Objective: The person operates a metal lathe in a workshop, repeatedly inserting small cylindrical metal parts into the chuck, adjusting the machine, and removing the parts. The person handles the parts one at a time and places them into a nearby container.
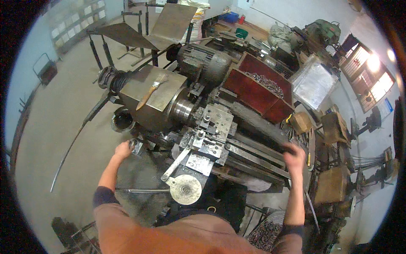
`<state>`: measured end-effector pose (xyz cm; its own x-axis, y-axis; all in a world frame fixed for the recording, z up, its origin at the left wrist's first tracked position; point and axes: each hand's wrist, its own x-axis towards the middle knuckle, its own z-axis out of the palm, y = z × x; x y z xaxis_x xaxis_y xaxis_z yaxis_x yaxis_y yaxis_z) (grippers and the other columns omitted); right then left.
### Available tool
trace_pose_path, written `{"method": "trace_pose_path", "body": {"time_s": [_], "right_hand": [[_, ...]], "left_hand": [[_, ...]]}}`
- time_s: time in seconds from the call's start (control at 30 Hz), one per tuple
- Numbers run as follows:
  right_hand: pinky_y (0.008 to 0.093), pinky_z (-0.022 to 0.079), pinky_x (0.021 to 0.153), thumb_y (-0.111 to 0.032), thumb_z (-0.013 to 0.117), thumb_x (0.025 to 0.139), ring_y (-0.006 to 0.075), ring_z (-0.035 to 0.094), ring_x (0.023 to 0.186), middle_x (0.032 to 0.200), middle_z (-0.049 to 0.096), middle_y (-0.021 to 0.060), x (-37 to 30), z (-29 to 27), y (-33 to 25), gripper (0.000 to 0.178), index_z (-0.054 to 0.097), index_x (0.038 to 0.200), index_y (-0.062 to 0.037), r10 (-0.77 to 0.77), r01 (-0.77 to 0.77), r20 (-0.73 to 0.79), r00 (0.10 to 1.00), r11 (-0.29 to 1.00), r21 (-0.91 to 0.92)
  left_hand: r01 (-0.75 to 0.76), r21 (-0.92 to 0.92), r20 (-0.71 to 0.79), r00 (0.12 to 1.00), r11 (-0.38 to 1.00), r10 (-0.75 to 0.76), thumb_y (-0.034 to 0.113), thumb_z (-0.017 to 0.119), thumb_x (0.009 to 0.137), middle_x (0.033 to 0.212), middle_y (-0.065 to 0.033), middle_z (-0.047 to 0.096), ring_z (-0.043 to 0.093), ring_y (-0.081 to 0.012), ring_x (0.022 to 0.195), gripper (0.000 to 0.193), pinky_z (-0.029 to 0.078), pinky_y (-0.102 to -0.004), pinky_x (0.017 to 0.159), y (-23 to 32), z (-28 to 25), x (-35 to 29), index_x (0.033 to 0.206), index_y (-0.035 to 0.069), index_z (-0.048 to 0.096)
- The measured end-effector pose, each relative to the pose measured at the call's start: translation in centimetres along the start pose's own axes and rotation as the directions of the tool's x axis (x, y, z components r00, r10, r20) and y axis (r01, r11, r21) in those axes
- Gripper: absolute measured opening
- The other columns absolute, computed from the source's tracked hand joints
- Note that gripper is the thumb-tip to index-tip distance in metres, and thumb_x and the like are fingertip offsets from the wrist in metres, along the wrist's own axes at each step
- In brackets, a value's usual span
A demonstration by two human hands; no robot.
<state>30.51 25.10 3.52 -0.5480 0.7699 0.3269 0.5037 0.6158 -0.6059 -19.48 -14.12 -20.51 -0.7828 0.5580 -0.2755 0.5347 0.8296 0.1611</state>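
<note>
In front of me stands a metal lathe. My left hand (124, 150) is closed at a small metal part (134, 146), perhaps a knob or handle, at the lathe's left front; its fingers are partly hidden. Over the right end of the lathe bed (258, 158) is my right hand (294, 157), curled and smeared by motion, and whether it holds anything does not show. Between my hands lie the tool slide (215, 122) with its bolts, a flat lever (175, 165) and a round pale disc (185, 189). The bright chuck (183, 110) is at the headstock.
A wooden-handled brush (148, 95) rests on the headstock cover (165, 82). Behind the bed, a red-brown tray (253, 93) holds many small metal pieces. A long thin rod (76, 146) sticks out left. More small parts fill a container (266, 233) by my right side.
</note>
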Motion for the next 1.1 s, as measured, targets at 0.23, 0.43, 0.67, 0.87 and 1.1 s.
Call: {"method": "trace_pose_path", "body": {"time_s": [0.23,0.43,0.67,0.87,1.1], "right_hand": [[0.0368,0.050,0.069,-0.023,0.061,0.057,0.0327,0.063,0.072,0.078,0.064,0.0187,11.4,14.7,-15.6,0.034,0.070,0.084,-0.0062,-0.498,0.451,0.373,0.783,0.867,0.212],[0.0359,0.050,0.065,-0.022,0.058,0.053,0.0310,0.063,0.064,0.067,0.061,0.0196,12.3,23.0,-18.2,0.026,0.067,0.069,-0.0024,-0.284,0.380,0.589,0.756,0.924,-0.042],[0.0356,0.049,0.062,-0.020,0.059,0.053,0.0309,0.062,0.060,0.061,0.058,0.0212,12.2,23.2,-17.6,0.025,0.063,0.064,0.0026,-0.300,0.352,0.567,0.767,0.936,0.020],[0.0378,0.051,0.071,-0.019,0.063,0.053,0.0349,0.063,0.070,0.075,0.063,0.0217,12.2,20.9,-17.9,0.027,0.067,0.071,-0.0002,-0.308,0.400,0.569,0.762,0.916,-0.041],[0.0362,0.046,0.084,-0.019,0.059,0.054,0.0274,0.057,0.096,0.096,0.065,0.0100,6.1,13.8,-18.5,0.033,0.070,0.083,-0.0078,-0.755,0.592,0.119,0.645,0.592,0.547]], "left_hand": [[0.052,-0.182,-0.629,0.761,0.982,-0.157,0.021,0.052,0.087,0.098,-0.0149,0.063,0.061,-0.0313,0.088,0.028,0.048,-0.0411,0.075,-7.4,-18.5,-7.4,0.110,0.008,0.058],[0.501,-0.138,-0.598,0.646,0.854,-0.475,0.047,0.032,0.093,0.087,-0.0208,0.063,0.060,-0.0376,0.083,0.056,0.046,-0.0461,0.075,-23.0,-11.7,-14.3,0.086,0.003,0.064],[0.539,-0.317,-0.497,0.607,0.780,-0.621,0.053,0.043,0.086,0.078,-0.0219,0.062,0.060,-0.0387,0.079,0.053,0.045,-0.0472,0.069,-5.3,-8.8,-20.7,0.079,0.004,0.064],[0.418,-0.204,-0.312,0.829,0.885,-0.464,0.044,0.054,0.083,0.075,-0.0212,0.061,0.060,-0.0383,0.077,0.044,0.047,-0.0445,0.068,-3.1,-12.9,-21.4,0.077,0.001,0.062],[-0.423,-0.840,-0.418,0.904,0.342,0.091,0.022,0.053,0.090,0.083,-0.0114,0.066,0.063,-0.0163,0.076,0.029,0.050,-0.0287,0.069,13.2,-18.9,-16.1,0.092,-0.005,0.061]]}}
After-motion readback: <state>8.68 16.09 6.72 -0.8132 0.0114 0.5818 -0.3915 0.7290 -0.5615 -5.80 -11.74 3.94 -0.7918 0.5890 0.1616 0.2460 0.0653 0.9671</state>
